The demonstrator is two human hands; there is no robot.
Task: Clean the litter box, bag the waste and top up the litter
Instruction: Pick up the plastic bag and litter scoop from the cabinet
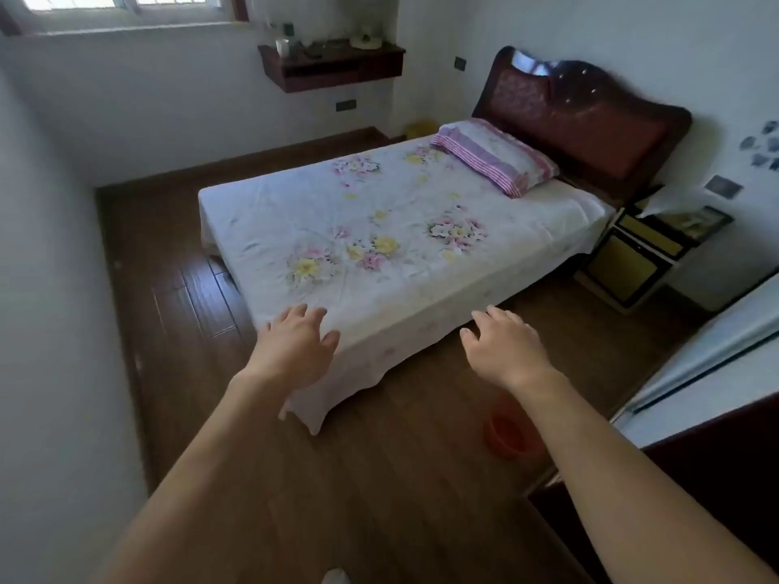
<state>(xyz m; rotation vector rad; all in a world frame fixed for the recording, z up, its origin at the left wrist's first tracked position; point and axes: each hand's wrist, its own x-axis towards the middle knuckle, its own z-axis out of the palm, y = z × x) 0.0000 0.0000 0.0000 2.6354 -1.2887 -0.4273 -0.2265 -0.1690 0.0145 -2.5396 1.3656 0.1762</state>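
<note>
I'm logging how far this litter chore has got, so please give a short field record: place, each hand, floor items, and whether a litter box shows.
place: bedroom with wooden floor
bed: floral sheet, striped pillow at the headboard end
left hand: stretched forward, fingers spread, holds nothing
right hand: stretched forward, fingers relaxed, holds nothing
floor item: orange basin near the bed's foot
beside bed: nightstand
far wall: shelf
litter box: none in view

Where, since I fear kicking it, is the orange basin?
Head view: the orange basin sits on the wooden floor right of centre, just past the bed's draped corner, partly behind the right forearm.
</note>
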